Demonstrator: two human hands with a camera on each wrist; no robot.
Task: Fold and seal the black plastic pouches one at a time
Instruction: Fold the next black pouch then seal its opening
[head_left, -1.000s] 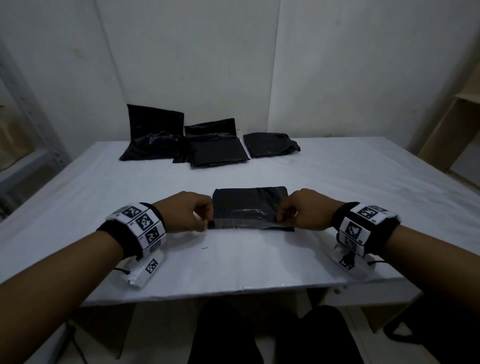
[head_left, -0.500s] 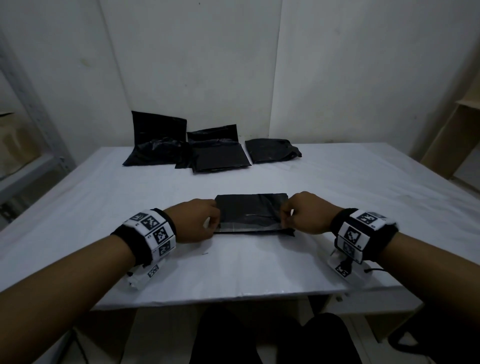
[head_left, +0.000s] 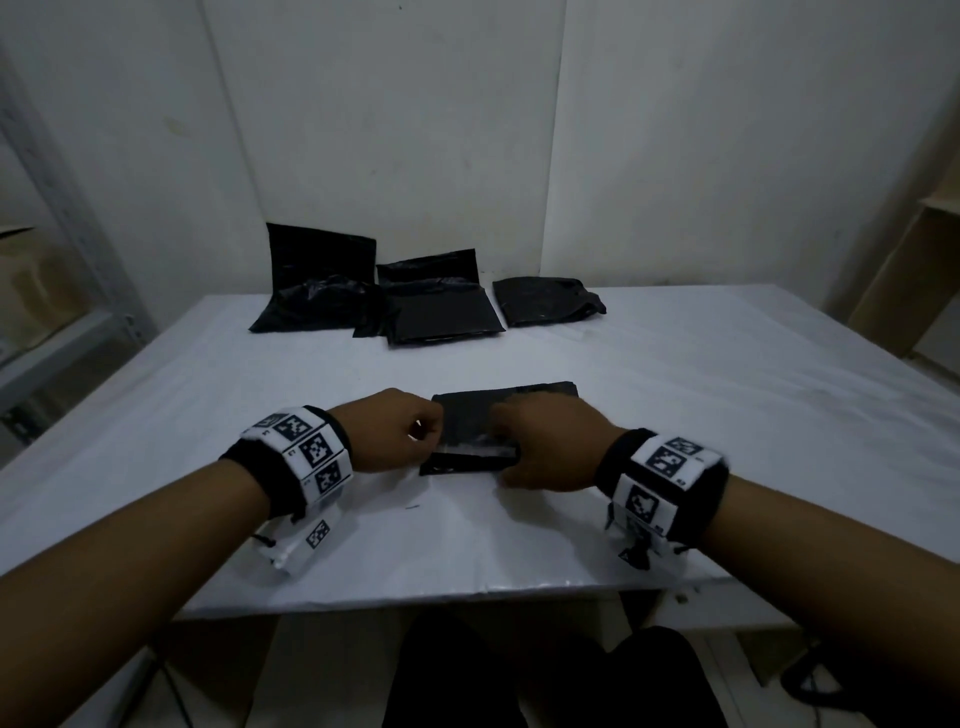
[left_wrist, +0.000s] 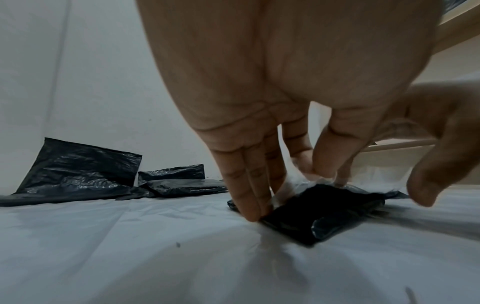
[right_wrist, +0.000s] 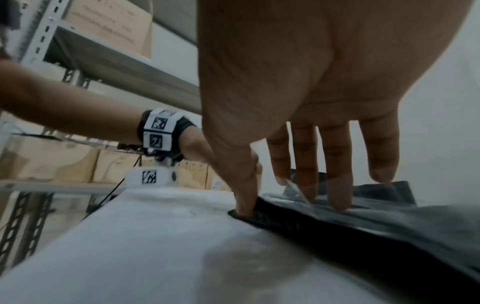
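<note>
A black pouch (head_left: 470, 415) lies flat on the white table (head_left: 727, 415) in front of me. My left hand (head_left: 400, 436) is at its left end; thumb and forefinger pinch a clear film strip (left_wrist: 309, 180) on the flap, and the other fingers (left_wrist: 249, 195) touch the pouch's corner. My right hand (head_left: 545, 447) lies over the pouch's (right_wrist: 337, 224) right half. Its straight fingers (right_wrist: 337, 191) press down on top and the thumb sits at the near edge. Three more black pouches (head_left: 436, 306) wait by the back wall.
A metal rack (right_wrist: 39, 41) with cardboard boxes (right_wrist: 103, 20) stands to the left. A wooden shelf (head_left: 924, 270) is at the right. The table's front edge (head_left: 467, 597) runs just behind my wrists, with my legs beneath it.
My right hand has slid left along the pouch's near edge, from the right corner to about its middle. The left hand keeps its pinch on the clear strip.
</note>
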